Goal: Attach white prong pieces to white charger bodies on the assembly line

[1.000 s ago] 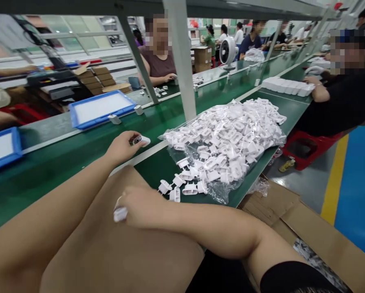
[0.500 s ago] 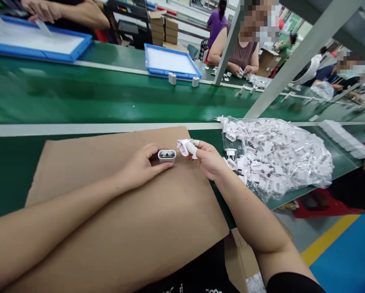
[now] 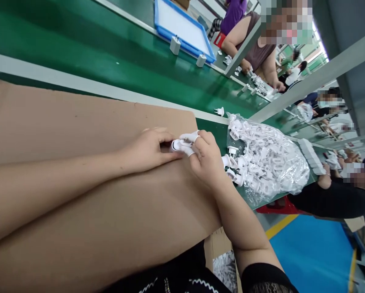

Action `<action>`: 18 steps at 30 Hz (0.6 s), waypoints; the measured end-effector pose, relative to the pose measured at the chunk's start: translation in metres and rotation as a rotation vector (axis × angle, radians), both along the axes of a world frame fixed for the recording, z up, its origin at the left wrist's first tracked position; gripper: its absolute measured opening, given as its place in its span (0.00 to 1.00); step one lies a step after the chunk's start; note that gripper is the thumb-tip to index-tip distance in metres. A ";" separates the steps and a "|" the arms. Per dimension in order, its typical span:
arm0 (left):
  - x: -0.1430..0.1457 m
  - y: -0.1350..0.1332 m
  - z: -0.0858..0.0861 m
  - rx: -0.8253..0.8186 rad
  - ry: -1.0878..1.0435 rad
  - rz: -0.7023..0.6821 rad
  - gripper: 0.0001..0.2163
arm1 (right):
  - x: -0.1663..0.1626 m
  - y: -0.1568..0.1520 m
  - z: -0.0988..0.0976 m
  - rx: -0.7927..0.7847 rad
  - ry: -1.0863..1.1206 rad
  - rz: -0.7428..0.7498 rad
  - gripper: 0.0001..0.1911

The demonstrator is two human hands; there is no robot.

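My left hand (image 3: 148, 148) is closed around a white charger housing (image 3: 174, 146), held over the cardboard sheet (image 3: 115, 203). Opposite it, my right hand (image 3: 206, 158) pinches a white plug cap (image 3: 185, 143) between thumb and forefinger, both in white finger cots. Cap and housing meet at the housing's open end; my fingers hide part of the joint, so how far they fit together cannot be made out. To the right of my right hand lies a clear plastic bag (image 3: 272, 162) full of white plug caps, some spilling from its mouth.
Beyond the cardboard runs a green conveyor belt (image 3: 87, 61), with two white chargers (image 3: 175, 45) along its far side. A blue-rimmed tray (image 3: 182, 24) lies past them. A slanting metal post (image 3: 307, 81) rises behind the bag. Co-workers sit across and to the right.
My right hand has brought the plug cap left onto the charger housing's open end; before, the two were apart. My view has tilted and swung to the right.
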State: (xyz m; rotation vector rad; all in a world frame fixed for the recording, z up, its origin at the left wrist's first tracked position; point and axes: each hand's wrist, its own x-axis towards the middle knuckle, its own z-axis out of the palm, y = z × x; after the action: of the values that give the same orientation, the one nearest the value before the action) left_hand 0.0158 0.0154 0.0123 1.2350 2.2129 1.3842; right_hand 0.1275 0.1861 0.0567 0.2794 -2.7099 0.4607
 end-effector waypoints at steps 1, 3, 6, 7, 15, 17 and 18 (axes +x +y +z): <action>-0.001 0.000 0.000 0.001 0.002 -0.005 0.18 | 0.000 0.000 0.001 0.006 -0.014 0.007 0.14; -0.001 0.000 0.000 -0.010 0.012 -0.005 0.18 | -0.001 0.001 0.001 0.018 -0.030 0.016 0.15; -0.002 0.000 0.001 -0.026 0.012 0.000 0.17 | -0.002 0.002 0.002 0.039 0.008 0.015 0.17; -0.002 0.000 0.001 -0.030 0.010 -0.002 0.17 | -0.002 0.002 0.003 0.038 0.022 0.009 0.17; -0.004 0.001 -0.002 -0.015 0.018 -0.009 0.15 | -0.003 -0.002 0.007 0.180 -0.025 -0.050 0.13; -0.004 0.002 -0.002 -0.009 0.013 -0.011 0.15 | -0.005 -0.004 0.009 0.214 -0.033 -0.082 0.13; -0.004 0.002 -0.002 -0.009 0.009 -0.010 0.15 | -0.006 -0.004 0.010 0.220 -0.041 -0.093 0.13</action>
State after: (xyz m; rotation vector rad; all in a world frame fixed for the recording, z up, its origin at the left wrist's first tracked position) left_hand 0.0119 0.0170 0.0106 1.2501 2.2137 1.3656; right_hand 0.1218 0.1816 0.0671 0.2038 -2.8012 0.1424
